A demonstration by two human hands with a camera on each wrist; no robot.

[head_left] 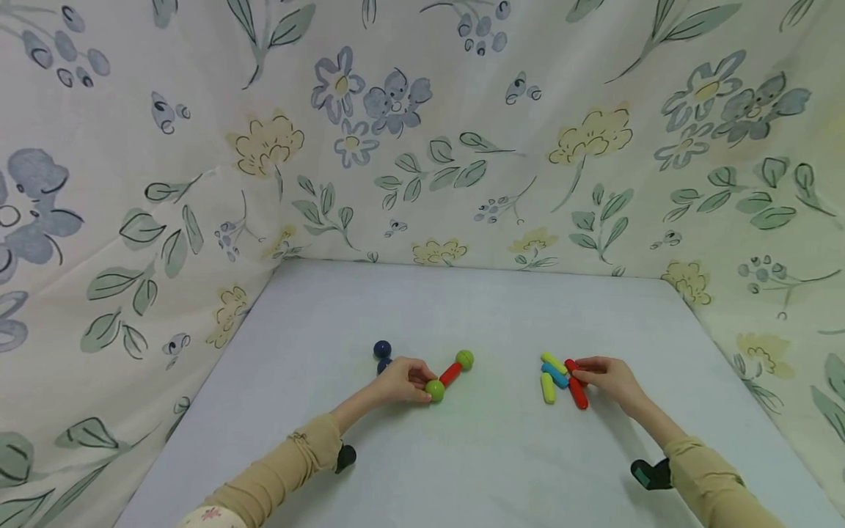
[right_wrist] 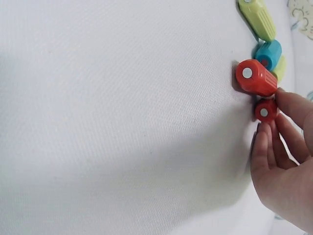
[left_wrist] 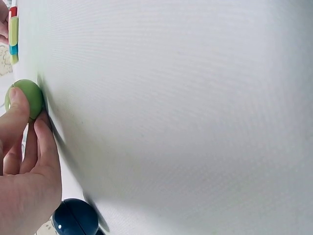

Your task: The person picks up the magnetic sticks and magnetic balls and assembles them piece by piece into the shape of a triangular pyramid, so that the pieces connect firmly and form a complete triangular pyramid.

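Tan sleeve (head_left: 277, 468), green ball (head_left: 434, 391) between left fingers (left_wrist: 48, 146)

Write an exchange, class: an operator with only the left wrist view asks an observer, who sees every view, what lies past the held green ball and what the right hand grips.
Operator: I see the left hand pinching a green ball. What lies past it?

Observer: In the head view, a red rod runs between it and a second green ball.

Operator: What does the right hand grip?

Observer: The right wrist view shows thumb and fingers around a red stick.
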